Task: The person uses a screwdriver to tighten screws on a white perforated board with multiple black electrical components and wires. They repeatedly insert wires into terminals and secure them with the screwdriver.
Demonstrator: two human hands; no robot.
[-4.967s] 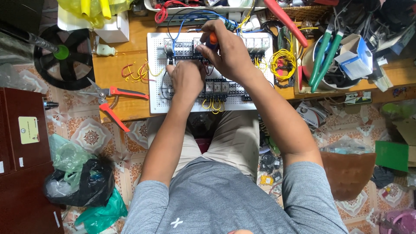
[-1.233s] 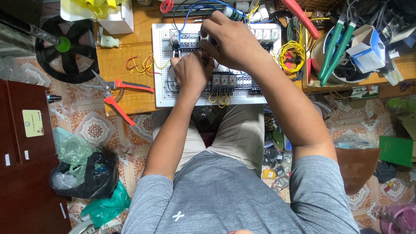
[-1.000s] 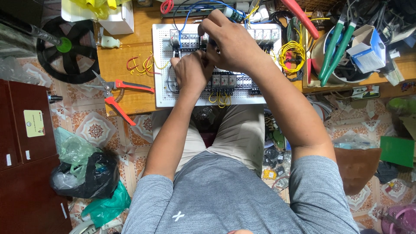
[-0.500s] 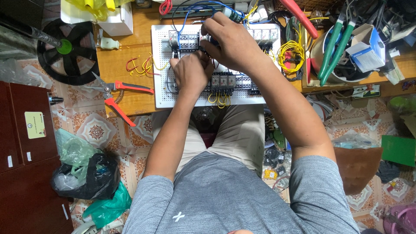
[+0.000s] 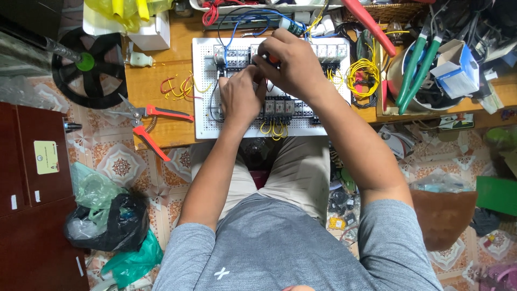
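Note:
A white perforated panel (image 5: 203, 116) lies on the low wooden table, carrying an upper row of grey breakers (image 5: 232, 56) and a lower row of black relays (image 5: 280, 108). My right hand (image 5: 293, 62) is closed around a screwdriver with an orange handle (image 5: 272, 58), of which only a sliver shows, pointed down at the upper row. My left hand (image 5: 239, 97) rests on the panel just below, fingertips pinched on a thin wire at the same spot. Blue wires (image 5: 242, 17) loop above the panel.
Red-handled pliers (image 5: 156, 126) lie on the table to the left, beside short wire offcuts (image 5: 177, 86). To the right are a yellow wire coil (image 5: 363, 75) and a bowl with green-handled tools (image 5: 414, 64). A black fan (image 5: 86, 67), plastic bags (image 5: 107, 221) and a dark cabinet (image 5: 32, 188) fill the left.
Both hands stay at the upper row of breakers. The right hand has closed further over the orange handle since five seconds ago, hiding most of it.

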